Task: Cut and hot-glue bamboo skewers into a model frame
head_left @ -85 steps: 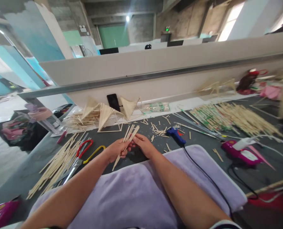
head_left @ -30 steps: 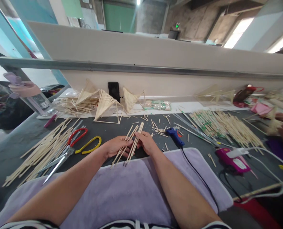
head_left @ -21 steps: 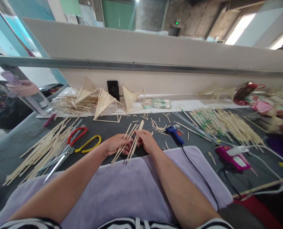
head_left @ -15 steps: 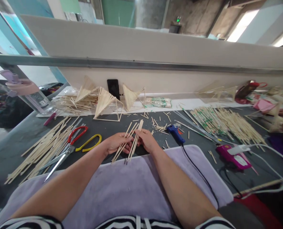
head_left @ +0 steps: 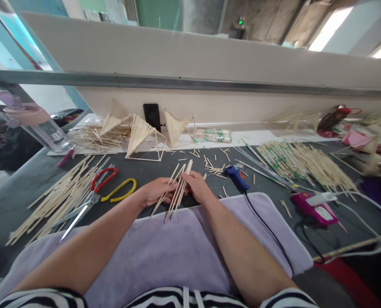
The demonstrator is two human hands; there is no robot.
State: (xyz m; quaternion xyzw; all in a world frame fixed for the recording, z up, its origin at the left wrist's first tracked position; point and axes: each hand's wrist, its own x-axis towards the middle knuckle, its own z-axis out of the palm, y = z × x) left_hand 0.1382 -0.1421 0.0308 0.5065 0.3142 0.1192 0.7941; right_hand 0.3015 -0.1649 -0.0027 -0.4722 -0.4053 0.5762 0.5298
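1. Table (head_left: pixel 20 188), dk grey, under it all.
2. Towel (head_left: pixel 177 252), lilac, 6 o'clock of L hand (head_left: pixel 156 191).
3. Stick pile (head_left: pixel 54 201), loose, 9 o'clock of L hand.
4. Scissors (head_left: pixel 94 198), red/yel handles, also 9 o'clock, btwn pile & L hand; tips twd 7 o'clock.
5. L hand: fingers curled round some held sticks (head_left: pixel 178 194).
6. R hand (head_left: pixel 195 186): 3 o'clock of L, pinching the others.
7. Glue gun (head_left: pixel 237 179), blue, 3 o'clock of R hand.
8. Held sticks: btwn hands, tops twd 1 o'clock.
9. Offcuts (head_left: pixel 216 170): 2 o'clock of R hand, nr glue gun.

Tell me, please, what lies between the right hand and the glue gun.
In the head view, short stick pieces lie on the tabletop between the right hand and glue gun.
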